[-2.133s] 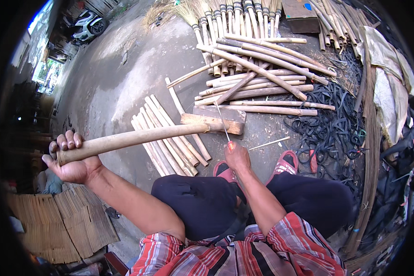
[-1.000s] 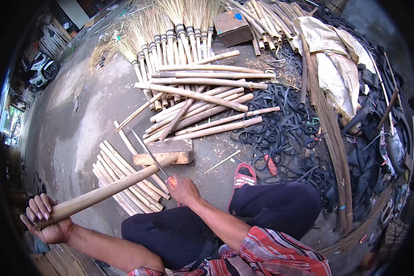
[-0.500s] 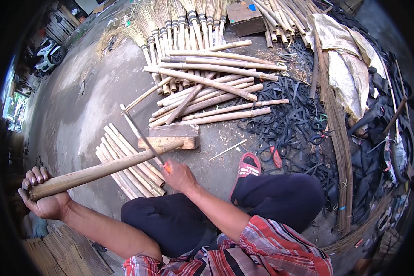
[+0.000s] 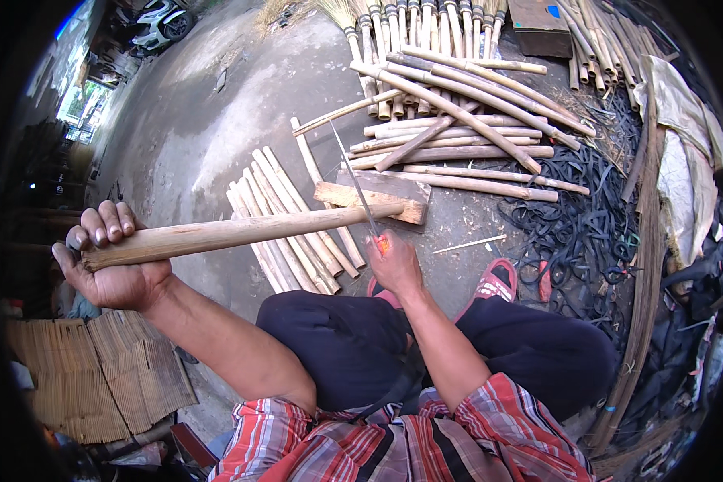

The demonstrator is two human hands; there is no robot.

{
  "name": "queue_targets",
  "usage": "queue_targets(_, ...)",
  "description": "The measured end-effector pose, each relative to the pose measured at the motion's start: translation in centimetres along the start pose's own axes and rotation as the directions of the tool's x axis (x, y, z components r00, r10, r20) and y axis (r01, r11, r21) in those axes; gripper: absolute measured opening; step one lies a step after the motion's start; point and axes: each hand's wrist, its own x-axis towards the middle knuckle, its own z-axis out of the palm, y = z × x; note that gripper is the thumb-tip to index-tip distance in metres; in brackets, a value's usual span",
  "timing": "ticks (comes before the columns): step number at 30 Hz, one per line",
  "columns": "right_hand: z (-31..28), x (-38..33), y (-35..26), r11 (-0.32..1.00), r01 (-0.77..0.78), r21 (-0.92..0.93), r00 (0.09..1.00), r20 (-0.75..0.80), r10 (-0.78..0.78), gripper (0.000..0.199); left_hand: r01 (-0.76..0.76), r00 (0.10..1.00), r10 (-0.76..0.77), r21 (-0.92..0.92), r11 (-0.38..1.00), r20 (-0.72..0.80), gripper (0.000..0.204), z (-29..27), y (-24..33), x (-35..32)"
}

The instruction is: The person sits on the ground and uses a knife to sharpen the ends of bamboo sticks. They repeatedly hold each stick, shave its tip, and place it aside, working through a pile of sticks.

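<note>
My left hand is closed round the thick near end of a bamboo pole, palm up with the fingers curled over it. The pole slants slightly up to the right. Its thinner end lies against a pale wooden block on the ground, in front of a darker block. My right hand grips the orange handle of a long, narrow knife. The blade points up and away, crossing the pole close to its thin end; whether it touches the pole I cannot tell.
Cut bamboo poles lie in a row beyond my left forearm. More poles are heaped ahead, before bundled brooms. Black rubber strips tangle at right, beside long thin sticks. Slatted matting lies at lower left.
The whole view has shifted, so the scene sits further right. The knife now crosses the pole nearer its thin end, with the blade more upright. Both hands keep their hold.
</note>
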Motion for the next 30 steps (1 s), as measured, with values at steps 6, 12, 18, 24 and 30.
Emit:
queue_targets(6, 1.0, -0.8, 1.3, 0.994, 0.107, -0.025, 0.994, -0.008, -0.108, 0.027, 0.001, 1.0, 0.0, 0.037, 0.999, -0.013, 0.041, -0.8, -0.1, 0.2)
queue_targets(12, 0.6, -0.4, 2.9, 0.983, -0.154, -0.096, 0.988, -0.02, 0.152, 0.029, -0.025, 0.999, 0.026, 0.023, 0.999, -0.043, 0.041, -0.5, -0.3, 0.0)
queue_targets(18, 1.4, -0.7, 2.8, 0.983, 0.185, 0.01, 0.982, 0.04, -0.185, 0.029, 0.032, 0.996, -0.024, -0.096, 0.995, 0.085, 0.041, -0.1, 0.0, 0.2)
queue_targets(24, 0.5, 0.2, 4.3, 0.987, -0.121, -0.107, 0.99, -0.082, 0.113, 0.029, 0.072, 0.992, -0.078, -0.061, 0.996, -0.097, 0.044, -0.1, 0.3, -0.2)
queue_targets(30, 1.3, -0.5, 3.2, 0.999, 0.005, -0.05, 1.0, -0.015, -0.006, 0.033, 0.142, 0.986, -0.122, -0.189, 0.972, 0.117, 0.048, 0.0, 0.7, -0.1)
